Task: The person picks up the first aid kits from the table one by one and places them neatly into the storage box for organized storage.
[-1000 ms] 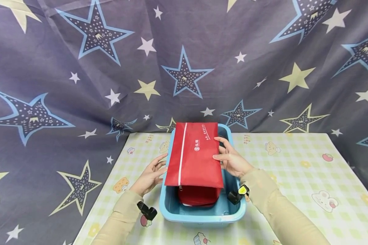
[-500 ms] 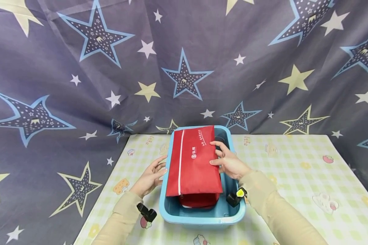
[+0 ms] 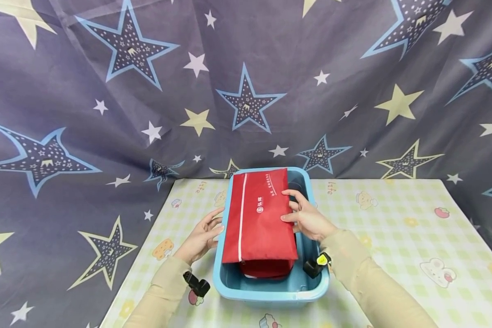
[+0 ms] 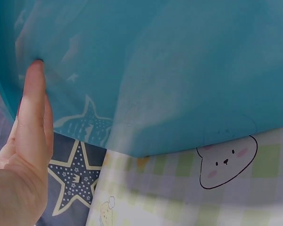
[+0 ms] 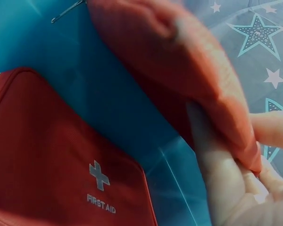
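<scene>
A red zip pouch (image 3: 258, 223) with a white zip and white print lies tilted over a light blue plastic bin (image 3: 270, 294) in the head view. My right hand (image 3: 309, 220) pinches the pouch's right edge between thumb and fingers; the right wrist view shows the fabric (image 5: 198, 61) bunched in that grip. Beneath it, inside the bin, sits a red first aid bag (image 5: 75, 146) with a grey cross. With fairly straight fingers, my left hand (image 3: 201, 237) touches the bin's left side from outside, and a fingertip meets the blue wall (image 4: 146, 80) in the left wrist view.
The bin stands on a table with a green checked cloth (image 3: 389, 241). Behind hangs a dark curtain (image 3: 332, 114) printed with stars. A dark object (image 3: 295, 186) shows inside the bin's far right corner, mostly covered.
Since one second ago, my right hand has brought the red pouch slightly nearer and to the left, lower over the bin. During the last half second it has barely moved. My left hand stays put.
</scene>
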The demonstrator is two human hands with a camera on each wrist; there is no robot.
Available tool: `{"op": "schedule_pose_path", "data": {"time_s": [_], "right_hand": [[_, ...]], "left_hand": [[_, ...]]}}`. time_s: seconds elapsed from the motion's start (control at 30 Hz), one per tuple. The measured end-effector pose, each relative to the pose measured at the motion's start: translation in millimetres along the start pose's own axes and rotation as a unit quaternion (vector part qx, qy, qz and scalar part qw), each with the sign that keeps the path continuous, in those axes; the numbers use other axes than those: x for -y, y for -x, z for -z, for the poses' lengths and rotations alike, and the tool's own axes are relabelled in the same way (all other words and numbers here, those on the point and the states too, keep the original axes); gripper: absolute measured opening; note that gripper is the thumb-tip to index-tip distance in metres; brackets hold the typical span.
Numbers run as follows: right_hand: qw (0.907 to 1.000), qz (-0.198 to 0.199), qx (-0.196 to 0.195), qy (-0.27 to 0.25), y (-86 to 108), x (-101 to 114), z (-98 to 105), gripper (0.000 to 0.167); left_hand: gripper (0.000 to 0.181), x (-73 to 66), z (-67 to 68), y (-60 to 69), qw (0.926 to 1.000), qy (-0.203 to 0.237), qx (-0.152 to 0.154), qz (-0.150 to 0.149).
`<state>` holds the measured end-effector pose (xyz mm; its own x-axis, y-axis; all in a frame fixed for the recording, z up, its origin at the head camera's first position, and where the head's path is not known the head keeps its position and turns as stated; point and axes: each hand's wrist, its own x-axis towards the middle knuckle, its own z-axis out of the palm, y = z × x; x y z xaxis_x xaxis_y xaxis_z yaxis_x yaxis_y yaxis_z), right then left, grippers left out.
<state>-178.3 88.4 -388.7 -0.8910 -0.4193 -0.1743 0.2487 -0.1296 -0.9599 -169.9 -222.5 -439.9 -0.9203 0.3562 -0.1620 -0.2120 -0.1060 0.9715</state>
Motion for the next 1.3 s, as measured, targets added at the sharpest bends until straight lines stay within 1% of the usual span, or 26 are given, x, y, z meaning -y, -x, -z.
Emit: {"op": "schedule_pose_path", "data": {"time_s": [0.1, 0.27, 0.5, 0.73, 0.83, 1.0, 1.1, 1.3], "right_hand": [[1.0000, 0.003, 0.001, -0.004, 0.4, 0.7, 0.1, 0.065], [0.9998, 0.005, 0.006, -0.021, 2.9, 2.6, 0.9, 0.063], [0.9994, 0.000, 0.004, -0.034, 7.6, 5.3, 3.6, 0.064], [1.0000, 0.001, 0.001, -0.008, 8.1, 3.9, 2.5, 0.065], [1.0000, -0.003, 0.003, 0.003, 6.2, 3.0, 1.8, 0.066], [0.9995, -0.014, -0.002, 0.026, 3.7, 1.7, 0.0, 0.067], [0.9988, -0.025, -0.009, 0.041, 2.9, 0.9, -2.0, 0.067], [0.9982, -0.040, -0.012, 0.043, -0.6, -0.6, -5.5, 0.067]], "left_hand": [[0.058, -1.4, -0.7, 0.0, 1.0000, 0.004, -0.005, -0.001], [0.059, -2.1, -1.4, 0.8, 0.9999, 0.010, -0.003, -0.001], [0.058, 0.9, -2.0, -0.2, 0.9999, 0.013, -0.003, -0.004], [0.059, 1.2, -0.3, -0.6, 0.9997, 0.011, 0.013, -0.016], [0.059, 0.6, 0.2, -1.3, 0.9997, 0.009, 0.014, -0.018], [0.057, -0.4, -0.5, -3.3, 0.9998, 0.014, 0.007, -0.009], [0.058, -0.4, -1.2, -3.6, 0.9998, 0.013, 0.009, -0.007], [0.059, 0.3, -1.3, -2.3, 0.9997, 0.016, 0.013, -0.015]]}}
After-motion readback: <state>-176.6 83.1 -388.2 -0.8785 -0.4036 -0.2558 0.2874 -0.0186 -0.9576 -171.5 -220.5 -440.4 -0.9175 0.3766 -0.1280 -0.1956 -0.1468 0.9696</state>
